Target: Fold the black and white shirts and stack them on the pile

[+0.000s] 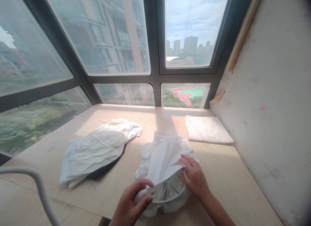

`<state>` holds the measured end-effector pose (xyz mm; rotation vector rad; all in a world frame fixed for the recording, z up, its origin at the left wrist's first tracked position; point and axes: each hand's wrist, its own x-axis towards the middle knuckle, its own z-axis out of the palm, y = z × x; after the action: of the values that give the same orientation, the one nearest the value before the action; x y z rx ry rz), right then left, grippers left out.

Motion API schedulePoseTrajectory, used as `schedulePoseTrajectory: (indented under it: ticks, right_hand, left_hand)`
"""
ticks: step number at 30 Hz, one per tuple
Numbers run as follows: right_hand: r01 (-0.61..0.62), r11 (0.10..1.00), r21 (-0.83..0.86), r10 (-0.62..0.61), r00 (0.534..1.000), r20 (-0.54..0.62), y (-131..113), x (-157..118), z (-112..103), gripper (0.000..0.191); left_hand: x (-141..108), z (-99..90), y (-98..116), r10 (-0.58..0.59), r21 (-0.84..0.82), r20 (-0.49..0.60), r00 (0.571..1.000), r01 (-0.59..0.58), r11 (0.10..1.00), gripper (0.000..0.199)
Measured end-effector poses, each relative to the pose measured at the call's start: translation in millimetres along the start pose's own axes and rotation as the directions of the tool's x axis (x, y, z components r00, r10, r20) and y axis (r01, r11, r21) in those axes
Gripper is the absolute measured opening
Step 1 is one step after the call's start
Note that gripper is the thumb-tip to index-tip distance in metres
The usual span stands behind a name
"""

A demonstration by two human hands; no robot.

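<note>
Holding a thin, softly creased white garment

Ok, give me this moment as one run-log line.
left hand: holding white garment edge | right hand: fingers on same garment | left: loose clothes pile | right: folded white cloth

The white garment at six o'clock was matt, creased cloth, as was the cream garment at eight. Beneath them, the smooth wooden surface had a faint sheen; the window frame at twelve looked like smooth metal.
</note>
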<state>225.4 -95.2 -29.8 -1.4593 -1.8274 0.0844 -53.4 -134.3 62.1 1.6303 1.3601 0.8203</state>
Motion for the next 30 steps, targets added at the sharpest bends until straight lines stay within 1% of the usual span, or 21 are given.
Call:
schedulePoseTrajectory:
  ticks: [3, 5, 7, 8, 10, 11, 12, 13, 15, 16, 17, 18, 19, 20, 21, 22, 25, 27, 28, 29, 30]
  right_hand:
    - [0.008, 0.997, 0.081, 0.001, 0.995, -0.105, 11, 7, -19, 0.029]
    - [0.011, 0.99, 0.14, 0.009, 0.99, -0.141, 10, 10, -38, 0.024]
    - [-0.032, 0.977, 0.211, 0.056, 0.992, -0.113, 4, 12, -56, 0.022]
    - [-0.073, 0.968, 0.24, 0.095, 0.992, -0.083, 0, 12, -65, 0.023]
    - [-0.175, 0.946, 0.273, 0.188, 0.982, -0.025, -8, 14, -80, 0.023]
    - [-0.222, 0.932, 0.285, 0.23, 0.973, 0.006, -10, 16, -88, 0.022]
    - [-0.264, 0.916, 0.303, 0.263, 0.964, 0.047, -11, 17, -96, 0.022]
    - [-0.306, 0.893, 0.331, 0.286, 0.952, 0.109, -12, 17, -105, 0.023]
    - [-0.387, 0.822, 0.418, 0.279, 0.913, 0.297, -12, 13, -125, 0.032]
    - [-0.423, 0.775, 0.469, 0.236, 0.883, 0.406, -12, 8, -135, 0.038]
    - [-0.46, 0.725, 0.513, 0.174, 0.843, 0.51, -13, 2, -145, 0.044]
    - [-0.493, 0.675, 0.549, 0.11, 0.802, 0.587, -14, -6, -154, 0.048]
    - [-0.518, 0.634, 0.574, 0.06, 0.773, 0.631, -16, -13, -161, 0.05]
    - [-0.529, 0.61, 0.59, 0.036, 0.763, 0.646, -17, -20, -165, 0.05]
    - [-0.525, 0.607, 0.596, 0.038, 0.769, 0.639, -18, -24, -167, 0.047]
    - [-0.508, 0.629, 0.588, 0.052, 0.783, 0.62, -17, -25, -165, 0.042]
    - [-0.414, 0.785, 0.462, 0.151, 0.85, 0.505, -4, -15, -148, 0.029]
    - [-0.395, 0.853, 0.342, 0.277, 0.897, 0.346, 11, -5, -132, 0.029]
    - [-0.406, 0.866, 0.293, 0.343, 0.907, 0.242, 18, -2, -125, 0.031]
    - [-0.424, 0.869, 0.254, 0.398, 0.905, 0.152, 24, -1, -118, 0.034]
    - [-0.446, 0.867, 0.221, 0.436, 0.895, 0.097, 29, -1, -112, 0.037]
  left_hand:
    - [-6, -23.3, -8, -0.066, 0.058, 0.023, 0.998, 0.064, 0.996, 0.043]
    - [-5, -34.7, -15, -0.09, 0.124, 0.085, 0.992, 0.079, 0.989, 0.048]
    - [-1, -41.4, -18, -0.102, 0.187, 0.199, 0.975, 0.064, 0.98, 0.049]
    - [3, -43.2, -18, -0.108, 0.204, 0.269, 0.957, 0.053, 0.978, 0.045]
    - [11, -45.0, -15, -0.108, 0.211, 0.382, 0.918, 0.027, 0.977, 0.03]
    - [15, -45.8, -13, -0.107, 0.214, 0.399, 0.911, 0.021, 0.977, 0.024]
    - [18, -47.0, -12, -0.107, 0.22, 0.38, 0.919, 0.022, 0.975, 0.026]
    - [21, -48.7, -12, -0.104, 0.22, 0.328, 0.939, 0.031, 0.975, 0.031]
    - [23, -53.9, -15, -0.101, 0.161, 0.188, 0.977, 0.071, 0.984, 0.042]
    - [23, -57.2, -18, -0.105, 0.089, 0.136, 0.985, 0.093, 0.992, 0.046]
    - [21, -60.6, -22, -0.111, -0.004, 0.106, 0.988, 0.112, 0.994, 0.051]
    - [19, -63.8, -27, -0.119, -0.097, 0.099, 0.988, 0.129, 0.987, 0.055]
    - [17, -66.8, -31, -0.128, -0.173, 0.112, 0.985, 0.146, 0.974, 0.06]
    - [15, -69.2, -35, -0.133, -0.224, 0.136, 0.982, 0.162, 0.961, 0.062]
    - [14, -71.3, -38, -0.136, -0.25, 0.159, 0.978, 0.173, 0.953, 0.063]
    - [14, -72.9, -40, -0.136, -0.254, 0.191, 0.972, 0.183, 0.95, 0.063]
    - [14, -75.5, -36, -0.118, -0.211, 0.293, 0.949, 0.185, 0.96, 0.061]
    - [13, -75.3, -28, -0.119, -0.196, 0.317, 0.941, 0.188, 0.962, 0.06]
    - [13, -74.7, -24, -0.126, -0.2, 0.309, 0.943, 0.194, 0.961, 0.059]
    - [13, -73.9, -19, -0.138, -0.204, 0.285, 0.949, 0.2, 0.958, 0.057]
    - [13, -73.3, -16, -0.151, -0.202, 0.252, 0.956, 0.204, 0.958, 0.055]
